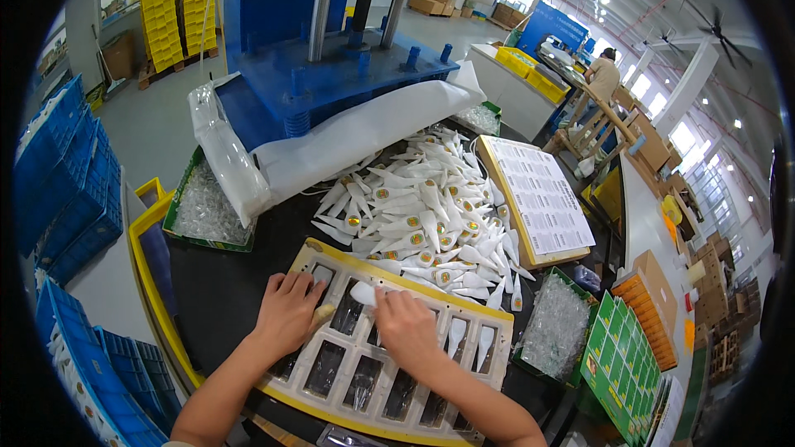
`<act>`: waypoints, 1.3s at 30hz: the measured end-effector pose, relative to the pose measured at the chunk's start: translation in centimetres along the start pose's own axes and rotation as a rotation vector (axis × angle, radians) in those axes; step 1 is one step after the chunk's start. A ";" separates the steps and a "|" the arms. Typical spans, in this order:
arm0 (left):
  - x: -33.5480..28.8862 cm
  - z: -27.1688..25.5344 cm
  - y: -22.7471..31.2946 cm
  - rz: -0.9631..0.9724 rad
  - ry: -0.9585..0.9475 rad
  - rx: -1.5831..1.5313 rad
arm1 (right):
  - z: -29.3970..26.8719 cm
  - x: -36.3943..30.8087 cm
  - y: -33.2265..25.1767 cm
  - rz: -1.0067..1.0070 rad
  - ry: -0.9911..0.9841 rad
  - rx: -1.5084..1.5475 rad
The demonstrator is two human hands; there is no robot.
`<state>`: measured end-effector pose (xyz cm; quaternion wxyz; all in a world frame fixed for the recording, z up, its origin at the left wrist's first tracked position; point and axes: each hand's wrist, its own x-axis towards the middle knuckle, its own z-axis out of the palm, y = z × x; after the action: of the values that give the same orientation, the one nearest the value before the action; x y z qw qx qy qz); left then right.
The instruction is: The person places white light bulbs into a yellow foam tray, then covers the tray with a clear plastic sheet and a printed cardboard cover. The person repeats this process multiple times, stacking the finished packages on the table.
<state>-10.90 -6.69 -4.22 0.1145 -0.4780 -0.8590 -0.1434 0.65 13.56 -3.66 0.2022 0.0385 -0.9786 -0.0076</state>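
An off-white tray (383,367) with a yellow border lies before me, its rectangular slots lined with clear plastic blisters. My left hand (286,311) is at the tray's upper left slot, fingers bent round a white tapered piece (320,274). A tan cover shows by its thumb. My right hand (405,329) pinches another white tapered piece (362,292) over the neighbouring slot, its far part hidden by the fingers. Two more white pieces lie in slots toward the right, one of them a narrow piece (484,346). Just behind the tray rises a heap of white tapered pieces (431,223), many with round orange-green stickers.
A blue press (331,74) stands behind the heap, white plastic sheeting (364,128) draped before it. Bins of clear blisters (211,199) flank the work area. At right are a printed sheet stack (542,199) and green cards (621,364). Blue crates (74,174) stand left; a person (603,74) is far off.
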 end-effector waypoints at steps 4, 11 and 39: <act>0.9 -0.4 -0.9 0.042 0.064 -0.091 | -2.5 1.9 -3.2 0.184 -0.216 0.175; 13.4 4.9 -0.9 0.075 0.122 -0.275 | 3.8 7.2 9.2 0.148 -0.039 -0.037; -10.7 -5.3 3.0 -0.141 0.209 -0.063 | -3.8 -1.9 -6.2 -0.489 -0.135 0.306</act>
<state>-2.51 -15.49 -2.42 0.1782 -0.4023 -0.8688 -0.2270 4.31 7.49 -1.09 0.1207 0.3028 -0.9412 0.0891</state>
